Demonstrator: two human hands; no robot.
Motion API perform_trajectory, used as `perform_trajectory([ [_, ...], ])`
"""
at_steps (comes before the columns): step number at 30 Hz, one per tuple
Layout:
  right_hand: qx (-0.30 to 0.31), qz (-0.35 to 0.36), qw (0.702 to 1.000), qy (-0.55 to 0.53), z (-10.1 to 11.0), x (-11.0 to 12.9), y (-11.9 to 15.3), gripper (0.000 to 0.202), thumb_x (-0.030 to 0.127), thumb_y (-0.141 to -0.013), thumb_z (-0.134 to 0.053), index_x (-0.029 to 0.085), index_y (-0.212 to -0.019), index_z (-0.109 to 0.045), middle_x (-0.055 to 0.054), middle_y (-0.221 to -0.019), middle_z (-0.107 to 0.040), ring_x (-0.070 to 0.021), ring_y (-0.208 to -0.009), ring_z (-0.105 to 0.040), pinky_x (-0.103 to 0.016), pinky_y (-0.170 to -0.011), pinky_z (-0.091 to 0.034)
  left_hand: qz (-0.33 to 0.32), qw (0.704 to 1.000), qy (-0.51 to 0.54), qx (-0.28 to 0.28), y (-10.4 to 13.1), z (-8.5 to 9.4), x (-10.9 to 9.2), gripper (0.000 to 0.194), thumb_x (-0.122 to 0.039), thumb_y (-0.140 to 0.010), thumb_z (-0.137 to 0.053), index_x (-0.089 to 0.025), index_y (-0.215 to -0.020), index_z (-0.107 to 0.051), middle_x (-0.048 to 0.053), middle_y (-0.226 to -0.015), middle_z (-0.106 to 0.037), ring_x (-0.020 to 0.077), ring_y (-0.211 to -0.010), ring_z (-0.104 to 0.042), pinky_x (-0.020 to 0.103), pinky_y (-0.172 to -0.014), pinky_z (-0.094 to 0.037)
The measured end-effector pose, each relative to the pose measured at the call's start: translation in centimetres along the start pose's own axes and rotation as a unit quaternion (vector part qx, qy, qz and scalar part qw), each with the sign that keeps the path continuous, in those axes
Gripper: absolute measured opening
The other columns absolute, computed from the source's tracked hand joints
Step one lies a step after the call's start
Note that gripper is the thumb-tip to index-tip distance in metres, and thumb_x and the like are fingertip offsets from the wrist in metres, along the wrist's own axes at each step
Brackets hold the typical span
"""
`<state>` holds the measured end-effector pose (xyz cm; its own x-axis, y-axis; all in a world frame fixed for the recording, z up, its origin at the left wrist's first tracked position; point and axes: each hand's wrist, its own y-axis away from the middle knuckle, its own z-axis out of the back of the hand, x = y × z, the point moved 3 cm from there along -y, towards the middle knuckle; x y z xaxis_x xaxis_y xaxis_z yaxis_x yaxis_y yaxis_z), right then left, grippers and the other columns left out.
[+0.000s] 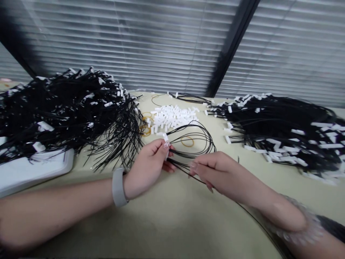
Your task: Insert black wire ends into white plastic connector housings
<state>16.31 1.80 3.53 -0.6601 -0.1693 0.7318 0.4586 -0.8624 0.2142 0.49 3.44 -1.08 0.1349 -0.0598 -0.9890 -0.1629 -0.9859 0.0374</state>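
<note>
My left hand [151, 165] pinches a white plastic connector [165, 138] between thumb and fingers, along with the thin black wires that run into it. From there the black wires [207, 138] curve out to the right in a loop and come back. My right hand [218, 171] is closed around the lower wires, a short way right of the left hand. One long strand passes beneath my right wrist toward the lower right corner. Just beyond the loop lies a heap of small white connectors [175, 116]. Several yellow rubber bands [187, 141] lie close by.
A large tangle of black wires with white ends [61, 111] covers the left of the table, beside a white tray [37, 172]. Another thick bundle of black wires [291, 122] lies on the right. Window blinds [161, 43] rise behind the table's back edge.
</note>
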Motion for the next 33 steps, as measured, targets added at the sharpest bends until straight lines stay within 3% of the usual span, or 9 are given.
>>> perform_trajectory([
  [3,0.031,-0.007,0.999,-0.010,-0.6,-0.2,-0.1,0.039,0.037,-0.085,-0.039,0.016,-0.052,-0.043,0.004,-0.042,-0.043,-0.0045,-0.037,-0.038,-0.016,-0.038,-0.029,0.002,1.000,-0.003,-0.001,0.0,0.0,0.0,0.024,-0.039,-0.084,-0.048,-0.016,-0.078,-0.053,-0.003,-0.070,-0.053,0.0086,-0.047,-0.058,0.022,-0.045,-0.051],
  [9,0.063,-0.052,0.993,-0.085,-1.6,-1.1,-0.6,0.023,0.034,-0.079,-0.049,0.016,-0.066,-0.056,0.005,-0.047,-0.044,-0.0042,-0.035,-0.040,-0.015,-0.033,-0.029,-0.005,1.000,-0.012,0.008,0.0,0.0,0.1,0.023,-0.038,-0.085,-0.047,-0.016,-0.079,-0.053,-0.002,-0.071,-0.054,0.0089,-0.047,-0.058,0.021,-0.043,-0.048],
  [18,0.013,-0.106,0.981,-0.164,-1.4,-1.1,-0.9,0.027,0.036,-0.081,-0.044,0.017,-0.064,-0.053,0.007,-0.034,-0.040,-0.0050,-0.027,-0.033,-0.017,-0.031,-0.026,-0.008,1.000,-0.012,0.011,0.1,0.1,0.2,0.026,-0.041,-0.085,-0.046,-0.016,-0.079,-0.052,-0.002,-0.070,-0.052,0.0080,-0.048,-0.058,0.019,-0.043,-0.046],
  [20,0.000,-0.105,0.987,-0.118,-1.5,-0.9,-0.8,0.032,0.039,-0.083,-0.039,0.018,-0.060,-0.048,0.006,-0.035,-0.040,-0.0058,-0.028,-0.034,-0.018,-0.032,-0.026,-0.007,1.000,-0.014,0.004,0.1,0.1,0.1,0.026,-0.041,-0.085,-0.046,-0.016,-0.079,-0.052,-0.002,-0.071,-0.053,0.0093,-0.050,-0.059,0.021,-0.046,-0.049],
  [23,-0.076,-0.003,0.992,0.100,-1.2,-0.3,-0.4,0.035,0.033,-0.086,-0.034,0.018,-0.058,-0.048,0.002,-0.043,-0.049,-0.0080,-0.039,-0.043,-0.022,-0.043,-0.030,-0.011,1.000,-0.024,0.000,0.2,0.0,-0.1,0.026,-0.042,-0.084,-0.047,-0.017,-0.077,-0.052,-0.002,-0.070,-0.054,0.0113,-0.055,-0.061,0.024,-0.051,-0.051],
  [25,-0.144,0.071,0.945,0.285,-0.7,0.1,0.2,0.031,0.028,-0.085,-0.036,0.018,-0.061,-0.053,-0.001,-0.051,-0.055,-0.0104,-0.046,-0.046,-0.025,-0.048,-0.028,-0.008,1.000,-0.029,0.002,0.2,0.0,-0.2,0.027,-0.042,-0.084,-0.047,-0.017,-0.076,-0.052,-0.002,-0.068,-0.053,0.0121,-0.056,-0.061,0.024,-0.052,-0.051],
  [28,-0.216,0.087,0.845,0.482,0.6,0.1,1.5,0.023,0.022,-0.080,-0.041,0.020,-0.063,-0.055,-0.002,-0.048,-0.052,-0.0116,-0.041,-0.038,-0.027,-0.045,-0.016,0.001,1.000,-0.007,-0.006,-0.1,0.0,-0.1,0.026,-0.041,-0.084,-0.046,-0.017,-0.074,-0.051,-0.004,-0.066,-0.050,0.0116,-0.055,-0.061,0.024,-0.051,-0.051],
  [31,-0.312,0.066,0.763,0.562,2.5,0.5,3.0,0.018,0.023,-0.077,-0.044,0.021,-0.063,-0.054,-0.001,-0.041,-0.042,-0.0116,-0.035,-0.028,-0.027,-0.044,-0.008,0.008,1.000,0.020,-0.013,-0.3,-0.1,0.0,0.025,-0.040,-0.085,-0.045,-0.018,-0.074,-0.050,-0.004,-0.066,-0.050,0.0109,-0.054,-0.059,0.024,-0.050,-0.050],
  [33,-0.385,0.066,0.746,0.539,3.8,0.9,3.9,0.018,0.026,-0.079,-0.043,0.022,-0.070,-0.058,-0.002,-0.044,-0.044,-0.0137,-0.037,-0.032,-0.027,-0.043,-0.012,0.014,1.000,0.024,-0.013,-0.2,-0.1,0.0,0.025,-0.040,-0.085,-0.044,-0.018,-0.074,-0.049,-0.003,-0.067,-0.050,0.0107,-0.052,-0.059,0.024,-0.049,-0.049],
])
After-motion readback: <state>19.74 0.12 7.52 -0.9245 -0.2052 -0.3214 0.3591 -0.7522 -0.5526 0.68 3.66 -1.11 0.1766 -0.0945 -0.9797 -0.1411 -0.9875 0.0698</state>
